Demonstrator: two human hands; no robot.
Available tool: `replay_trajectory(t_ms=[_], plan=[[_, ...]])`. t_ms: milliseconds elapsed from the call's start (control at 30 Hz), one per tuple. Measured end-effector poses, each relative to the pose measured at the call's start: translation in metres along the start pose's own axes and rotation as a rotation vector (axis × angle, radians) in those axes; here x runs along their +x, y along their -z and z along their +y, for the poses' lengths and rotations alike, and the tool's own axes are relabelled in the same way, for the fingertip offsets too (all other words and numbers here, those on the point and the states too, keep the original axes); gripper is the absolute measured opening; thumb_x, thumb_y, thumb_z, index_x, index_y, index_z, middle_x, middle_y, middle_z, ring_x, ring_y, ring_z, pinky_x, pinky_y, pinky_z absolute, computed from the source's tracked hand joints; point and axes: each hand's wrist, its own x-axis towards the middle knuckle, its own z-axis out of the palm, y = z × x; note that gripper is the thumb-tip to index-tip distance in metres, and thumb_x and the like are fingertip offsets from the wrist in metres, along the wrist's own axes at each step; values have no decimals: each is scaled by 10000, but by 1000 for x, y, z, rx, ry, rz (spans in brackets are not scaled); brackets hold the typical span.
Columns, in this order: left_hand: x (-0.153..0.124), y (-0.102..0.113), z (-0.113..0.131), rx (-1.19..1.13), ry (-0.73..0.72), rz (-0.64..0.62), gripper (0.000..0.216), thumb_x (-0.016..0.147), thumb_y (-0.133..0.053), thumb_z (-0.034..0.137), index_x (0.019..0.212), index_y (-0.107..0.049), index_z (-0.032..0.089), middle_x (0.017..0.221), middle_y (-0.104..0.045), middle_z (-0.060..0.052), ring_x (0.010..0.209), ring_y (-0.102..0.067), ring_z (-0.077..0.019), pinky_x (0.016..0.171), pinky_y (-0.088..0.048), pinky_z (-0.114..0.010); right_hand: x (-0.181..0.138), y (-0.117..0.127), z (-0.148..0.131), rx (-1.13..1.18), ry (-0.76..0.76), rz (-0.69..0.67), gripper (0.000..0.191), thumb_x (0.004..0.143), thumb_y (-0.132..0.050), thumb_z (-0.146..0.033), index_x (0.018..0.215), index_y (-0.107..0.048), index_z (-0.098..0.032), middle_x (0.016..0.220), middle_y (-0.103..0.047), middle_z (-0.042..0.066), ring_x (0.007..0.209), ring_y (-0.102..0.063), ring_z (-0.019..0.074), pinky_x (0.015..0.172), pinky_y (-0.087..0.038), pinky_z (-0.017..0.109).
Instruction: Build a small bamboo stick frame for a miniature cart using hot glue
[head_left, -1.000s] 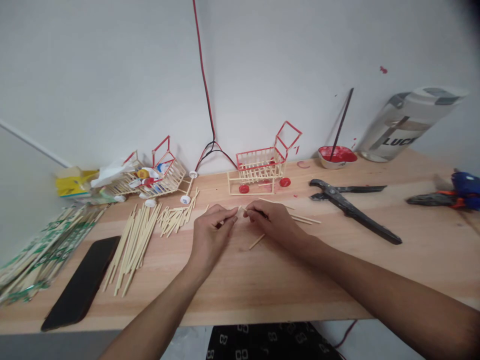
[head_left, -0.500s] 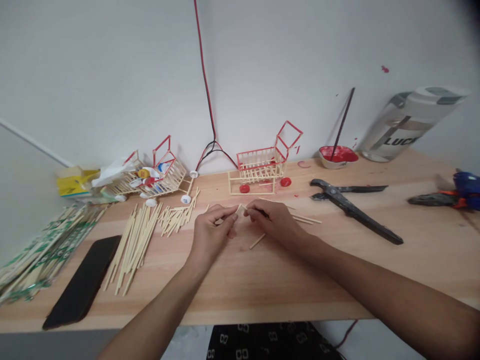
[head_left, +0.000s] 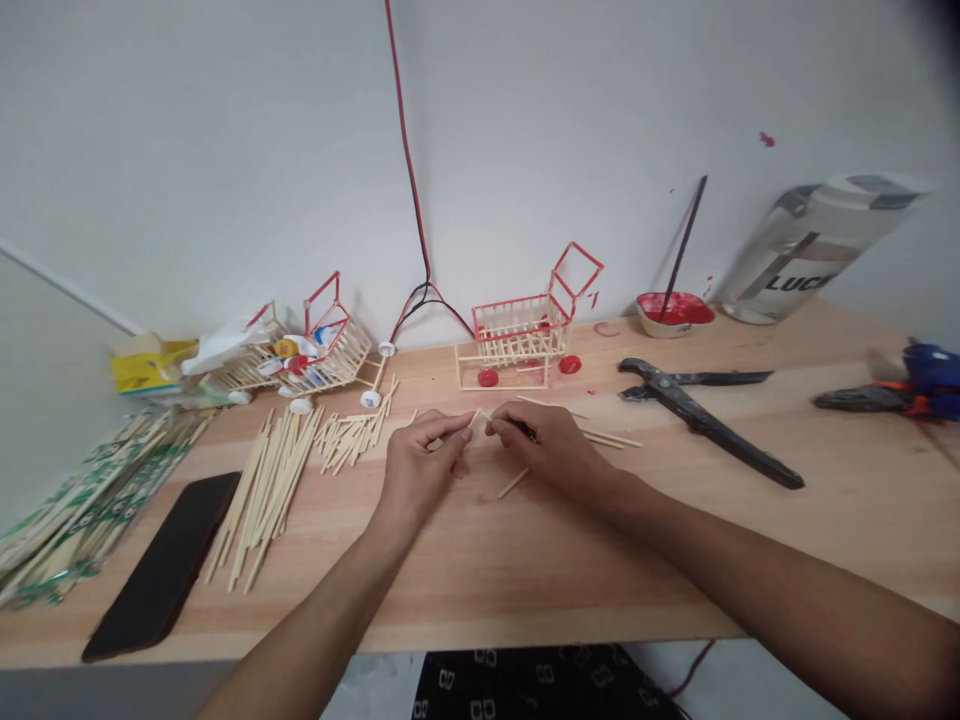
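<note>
My left hand point(head_left: 420, 465) and my right hand point(head_left: 544, 440) meet over the middle of the wooden table point(head_left: 525, 560). Both pinch the same short pale wooden stick point(head_left: 475, 418) between thumb and fingertips. A dark thin thing shows under my right fingers; I cannot make out what it is. A loose short stick point(head_left: 514, 483) lies just below my right hand. Behind the hands stands a small cart of sticks with red rails and red wheels point(head_left: 525, 335).
Bundles of long sticks point(head_left: 266, 490) and short cut sticks point(head_left: 352, 435) lie left, beside a black phone point(head_left: 161, 570) and wrapped chopsticks point(head_left: 75, 515). A second stick cart point(head_left: 300, 350), black cutters point(head_left: 705, 415), a red paint dish point(head_left: 675, 310), a tilted can point(head_left: 817, 245) and a glue gun point(head_left: 911, 385) surround them.
My left fingers have shifted slightly on the stick; otherwise both hands stay in the same place.
</note>
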Motion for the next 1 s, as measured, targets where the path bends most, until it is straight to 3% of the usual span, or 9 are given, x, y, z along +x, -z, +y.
replay_trajectory(t_ms=[1000], plan=[[-2,-1,1,47,-72,-11,157,784,-642,196,897,-752,202,672,-548,6,514,-502,-69,462,-396,-187,-1,0,3,1,5,-14,182,892,-484,-200,802,-639,-169,736,-635,-7,669,-526,109,631,-357,217]])
